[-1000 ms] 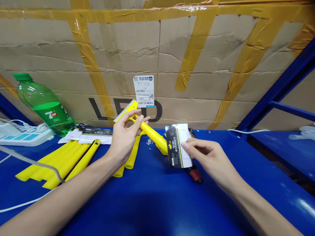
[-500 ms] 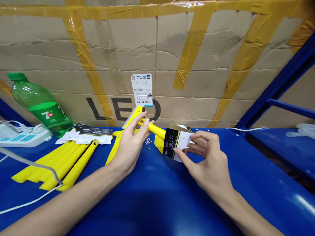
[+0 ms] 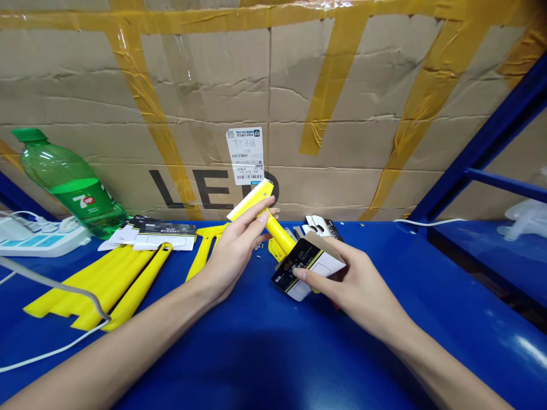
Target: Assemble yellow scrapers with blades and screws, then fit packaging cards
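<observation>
Yellow plastic handles [image 3: 115,287] fanned far left, perhaps saving space. Left hand [image 3: 234,245] grips yellow plastic scraper [image 3: 280,230] near blade end, likely for steadiness, tilted between hands; right hand [image 3: 354,276] pinches folded black-and-white card [image 3: 310,256] across handle, probably for control.

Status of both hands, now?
Left hand: closed, holding the yellow scraper just below its head.
Right hand: closed, pinching the black-and-white card, the scraper's handle passing behind its front panel.

Two hands [image 3: 233,247] [image 3: 363,279], one bottle [image 3: 85,199]
</observation>
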A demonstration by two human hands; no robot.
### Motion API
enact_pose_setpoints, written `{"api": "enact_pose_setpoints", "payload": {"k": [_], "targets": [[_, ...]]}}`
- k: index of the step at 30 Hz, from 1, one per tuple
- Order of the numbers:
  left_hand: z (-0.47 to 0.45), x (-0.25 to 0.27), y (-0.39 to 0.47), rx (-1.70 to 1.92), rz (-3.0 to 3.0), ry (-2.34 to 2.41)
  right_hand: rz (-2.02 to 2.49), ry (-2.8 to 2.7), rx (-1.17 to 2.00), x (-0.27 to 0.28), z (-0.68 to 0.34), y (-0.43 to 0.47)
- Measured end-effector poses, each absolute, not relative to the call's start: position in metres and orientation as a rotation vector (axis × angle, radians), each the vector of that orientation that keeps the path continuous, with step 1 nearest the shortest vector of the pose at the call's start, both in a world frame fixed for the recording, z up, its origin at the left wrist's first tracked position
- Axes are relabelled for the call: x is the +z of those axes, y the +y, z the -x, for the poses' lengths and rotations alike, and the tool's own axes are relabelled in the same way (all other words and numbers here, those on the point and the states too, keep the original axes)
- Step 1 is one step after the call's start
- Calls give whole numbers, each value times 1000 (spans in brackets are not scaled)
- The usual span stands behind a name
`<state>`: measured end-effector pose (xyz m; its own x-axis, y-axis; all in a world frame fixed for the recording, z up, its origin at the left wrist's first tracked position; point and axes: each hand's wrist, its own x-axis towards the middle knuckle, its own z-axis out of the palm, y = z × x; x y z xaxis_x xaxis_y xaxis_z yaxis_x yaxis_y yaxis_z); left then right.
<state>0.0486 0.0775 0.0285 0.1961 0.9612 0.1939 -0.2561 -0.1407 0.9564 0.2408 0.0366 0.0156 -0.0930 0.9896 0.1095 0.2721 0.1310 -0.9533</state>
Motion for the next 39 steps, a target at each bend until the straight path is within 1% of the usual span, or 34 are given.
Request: {"api": "enact_pose_setpoints", "payload": {"k": [3,7,9,10,12,13,15,18,21,23,26,28,31,33,39], "targets": [[-47,26,78,1268,-1294,871,1290,-1564,916,11,-242,39],[-47,24,76,1208,-1346,955,1298,-1786,428,2,-247,39],[-49,25,74,1204,-1321,965,1262,-1847,288,-1,-248,39],[-49,27,73,1205,-1303,965,1249,-1852,270,-1,-247,38],[-49,30,72,1211,-1277,953,1252,-1810,362,1,-246,38],[-49,32,72,1216,-1266,943,1262,-1759,482,3,-246,38],[-48,34,73,1236,-1244,908,1254,-1589,818,7,-245,40],[-46,34,74,1228,-1208,810,1145,-1282,1283,13,-247,41],[-44,32,74,1134,-1221,705,1076,-1142,1508,15,-249,42],[-44,31,73,1056,-1251,672,1027,-1138,1563,14,-248,41],[-48,29,69,1001,-1261,678,961,-1148,1558,13,-245,40],[-51,28,68,1105,-1210,710,978,-1141,1502,12,-244,41],[-51,28,73,1352,-1082,787,1047,-1131,1401,12,-247,43],[-47,29,80,1422,-1036,829,1067,-1158,1376,13,-250,43],[-28,37,93,1289,-1117,976,1077,-1328,1342,16,-251,42]]}}
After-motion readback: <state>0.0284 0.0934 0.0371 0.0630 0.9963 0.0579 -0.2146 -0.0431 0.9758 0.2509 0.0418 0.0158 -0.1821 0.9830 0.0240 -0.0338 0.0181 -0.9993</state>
